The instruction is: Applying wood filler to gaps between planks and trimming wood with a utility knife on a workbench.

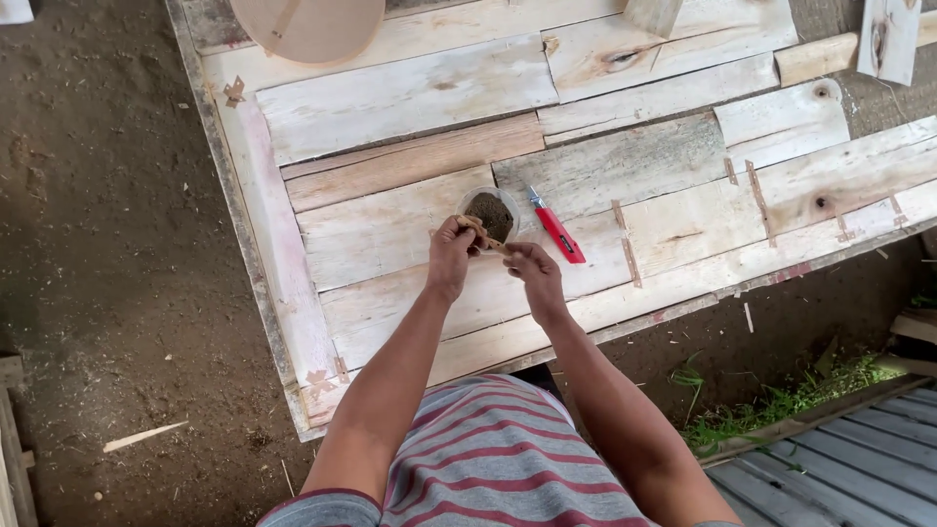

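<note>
Both of my hands meet over a panel of pale wooden planks (390, 224). My left hand (450, 256) and my right hand (534, 276) pinch a small flat wooden stick (485, 237) between them. Just beyond the stick stands a small clear cup (489, 213) filled with brown sawdust-like paste. A red utility knife (555, 227) lies on the planks to the right of the cup, untouched.
A round wooden disc (308, 27) rests at the panel's far left end. Loose wood offcuts (815, 59) lie at the far right. Dirt ground (117, 273) spreads to the left, with grass (771, 405) and corrugated sheet (859, 464) at lower right.
</note>
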